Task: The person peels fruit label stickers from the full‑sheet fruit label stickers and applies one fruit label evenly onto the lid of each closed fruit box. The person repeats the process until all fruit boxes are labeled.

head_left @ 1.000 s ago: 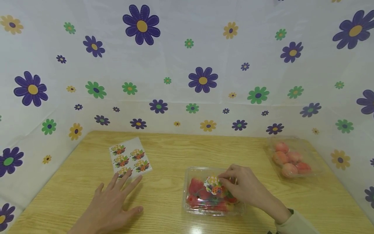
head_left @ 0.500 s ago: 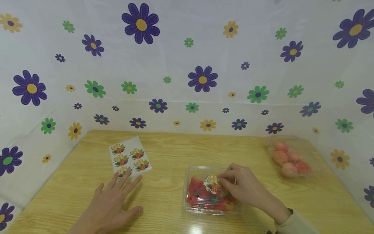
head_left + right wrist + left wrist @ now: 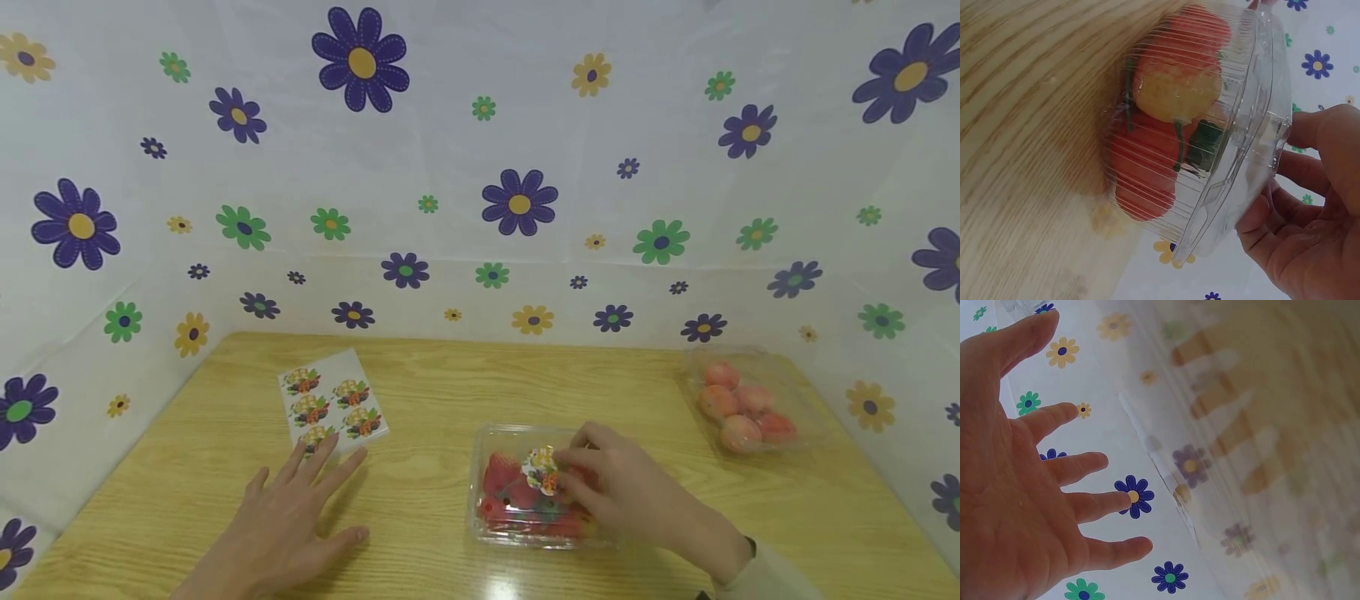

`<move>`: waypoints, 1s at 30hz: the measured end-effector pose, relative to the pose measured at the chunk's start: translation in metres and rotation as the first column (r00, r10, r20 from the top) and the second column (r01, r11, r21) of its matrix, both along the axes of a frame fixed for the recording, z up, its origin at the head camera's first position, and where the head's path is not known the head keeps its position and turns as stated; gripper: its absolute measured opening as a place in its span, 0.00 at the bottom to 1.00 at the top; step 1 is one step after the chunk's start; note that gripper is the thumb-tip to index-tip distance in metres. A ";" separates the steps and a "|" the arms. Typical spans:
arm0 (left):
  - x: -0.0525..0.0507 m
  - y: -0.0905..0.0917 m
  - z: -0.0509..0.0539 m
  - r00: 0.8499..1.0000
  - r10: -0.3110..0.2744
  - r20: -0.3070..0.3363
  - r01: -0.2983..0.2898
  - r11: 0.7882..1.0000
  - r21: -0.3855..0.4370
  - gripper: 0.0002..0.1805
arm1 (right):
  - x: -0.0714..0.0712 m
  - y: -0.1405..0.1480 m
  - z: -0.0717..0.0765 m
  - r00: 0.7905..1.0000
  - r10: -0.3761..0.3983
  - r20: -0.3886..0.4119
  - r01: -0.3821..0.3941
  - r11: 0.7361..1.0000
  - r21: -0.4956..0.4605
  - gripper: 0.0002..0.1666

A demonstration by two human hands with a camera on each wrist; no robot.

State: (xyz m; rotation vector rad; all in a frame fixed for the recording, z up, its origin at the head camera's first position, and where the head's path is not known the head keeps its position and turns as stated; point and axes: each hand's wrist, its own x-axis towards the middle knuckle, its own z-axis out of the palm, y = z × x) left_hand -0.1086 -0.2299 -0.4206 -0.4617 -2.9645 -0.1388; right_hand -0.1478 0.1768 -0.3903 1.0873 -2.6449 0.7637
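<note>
My right hand [image 3: 622, 483] pinches the right edge of a round fruit-print sticker [image 3: 542, 471] with thumb and forefinger. The sticker lies against the lid of a clear plastic clamshell box [image 3: 480, 475] of strawberries [image 3: 501, 473]. In the right wrist view, the fingers [image 3: 1305, 172] meet the lid side of the box; red fruit [image 3: 1147, 156] and green stems show through its ribbed wall. My left hand [image 3: 288, 525] is spread palm down, fingertips over the near edge of a white sticker sheet [image 3: 341, 367]. In the left wrist view, its straight fingers [image 3: 1094, 503] hold nothing.
At the back right stands a second clear box [image 3: 795, 392] with several pink-red round fruits [image 3: 738, 433]. The wooden table [image 3: 450, 383] is enclosed by a white flower-print cloth [image 3: 450, 150] at the back and both sides.
My right hand has shifted slightly left, and its fingers now cover more of the sticker's right edge. The left hand, sticker sheet and boxes have stayed in place.
</note>
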 end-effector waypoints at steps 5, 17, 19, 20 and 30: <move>0.000 0.000 0.000 1.000 0.000 0.000 0.000 1.000 0.005 0.46 | 0.004 0.000 -0.002 0.996 0.031 -0.078 -0.028 0.999 0.041 0.16; -0.001 0.000 0.000 1.000 0.007 0.028 -0.007 1.000 0.007 0.46 | 0.007 0.009 -0.003 0.996 0.080 0.039 -0.082 0.995 0.052 0.36; -0.001 0.000 -0.001 1.000 0.007 0.028 -0.007 1.000 0.005 0.46 | 0.008 0.009 -0.002 0.995 0.087 0.045 -0.089 0.995 0.041 0.33; -0.001 0.000 0.000 1.000 0.007 0.028 -0.007 1.000 0.007 0.46 | 0.008 0.009 -0.002 0.995 0.088 0.050 -0.090 0.995 0.033 0.32; 0.000 -0.001 -0.001 1.000 0.008 0.025 -0.008 1.000 0.001 0.45 | 0.010 0.007 -0.003 0.995 0.096 0.003 -0.096 0.995 0.002 0.23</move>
